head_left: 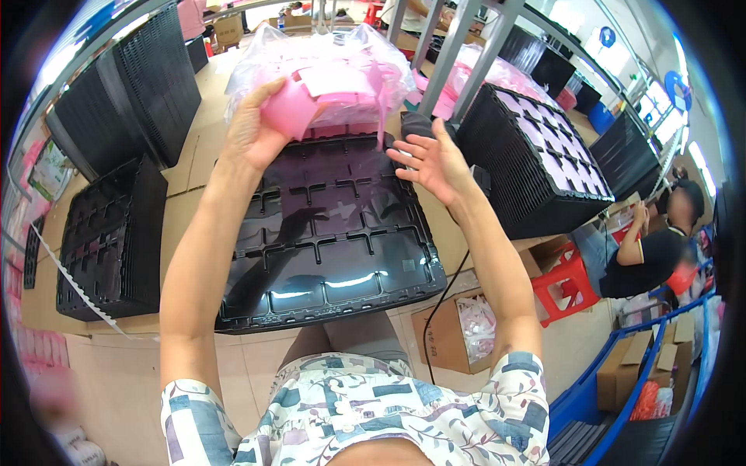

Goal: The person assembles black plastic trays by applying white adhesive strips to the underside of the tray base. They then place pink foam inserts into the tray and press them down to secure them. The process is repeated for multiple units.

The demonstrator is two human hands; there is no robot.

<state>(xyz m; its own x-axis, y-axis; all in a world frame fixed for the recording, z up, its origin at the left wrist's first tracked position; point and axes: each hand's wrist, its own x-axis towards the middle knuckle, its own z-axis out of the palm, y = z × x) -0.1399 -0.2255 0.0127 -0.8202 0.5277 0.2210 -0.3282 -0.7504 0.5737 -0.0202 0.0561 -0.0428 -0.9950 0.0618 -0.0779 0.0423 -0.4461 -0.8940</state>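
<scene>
My left hand [255, 128] is closed on a thin pink sheet [289, 114], pinched between thumb and fingers above the far edge of a black plastic tray [334, 268]. My right hand [437, 167] is open, palm showing and fingers spread, over the tray's far right corner. It touches nothing that I can see. The tray is glossy, with raised cross-shaped dividers, and lies on the table in front of me. Just beyond it is a clear plastic bag [260, 62] with more pink pieces [353, 81] at its mouth. A dark object [416, 124] lies behind my right fingers; its kind is unclear.
Black tray stacks stand at the far left [155, 85] and near left [113, 233]. Another stack [505, 179], pale pieces in its top compartments, is on the right beside metal posts [458, 54]. Below are a cardboard box [443, 338], a red stool [563, 287] and a seated person [653, 252].
</scene>
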